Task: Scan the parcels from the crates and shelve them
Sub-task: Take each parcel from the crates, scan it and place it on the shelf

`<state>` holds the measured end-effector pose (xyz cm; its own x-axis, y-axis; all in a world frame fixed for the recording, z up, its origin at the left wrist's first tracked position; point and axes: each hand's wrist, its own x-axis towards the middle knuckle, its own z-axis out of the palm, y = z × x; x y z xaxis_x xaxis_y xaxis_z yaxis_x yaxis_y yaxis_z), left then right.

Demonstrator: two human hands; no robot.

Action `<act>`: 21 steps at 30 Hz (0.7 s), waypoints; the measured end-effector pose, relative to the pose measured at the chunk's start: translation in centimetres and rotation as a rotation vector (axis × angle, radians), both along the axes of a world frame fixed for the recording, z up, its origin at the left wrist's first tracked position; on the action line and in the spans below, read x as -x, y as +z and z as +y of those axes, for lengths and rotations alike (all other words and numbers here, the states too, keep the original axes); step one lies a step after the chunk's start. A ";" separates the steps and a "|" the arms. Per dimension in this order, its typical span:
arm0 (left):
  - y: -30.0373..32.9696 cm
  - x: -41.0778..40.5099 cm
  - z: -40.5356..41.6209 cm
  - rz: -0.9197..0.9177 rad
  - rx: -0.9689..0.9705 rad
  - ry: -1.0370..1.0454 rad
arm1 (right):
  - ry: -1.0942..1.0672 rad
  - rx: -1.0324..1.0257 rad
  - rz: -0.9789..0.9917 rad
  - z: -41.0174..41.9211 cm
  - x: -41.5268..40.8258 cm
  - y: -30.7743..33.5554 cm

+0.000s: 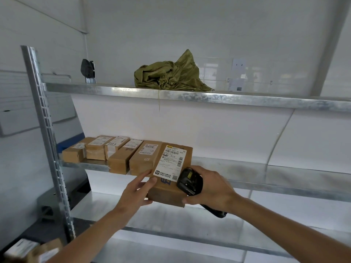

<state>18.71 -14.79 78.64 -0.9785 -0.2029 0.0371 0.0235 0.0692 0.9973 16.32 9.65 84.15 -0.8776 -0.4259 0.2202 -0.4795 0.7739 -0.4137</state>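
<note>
Centre frame, the left hand [135, 194] and right hand [210, 188], which also clutches a scanner [189, 182], grip the parcel [171, 177], long axis running into the middle shelf [266, 173], beside the boxed row [121, 154].

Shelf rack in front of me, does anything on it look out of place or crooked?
The crumpled green sack on the top shelf is the odd one out, with a drawstring dangling over the edge. On the middle shelf, the parcel row sits uneven: the boxes' fronts do not line up. No damage shows.
</note>
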 end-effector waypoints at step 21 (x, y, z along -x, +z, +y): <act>-2.3 6.6 -1.6 0.012 0.099 -0.158 | -0.104 0.189 -0.047 -1.6 8.1 -4.9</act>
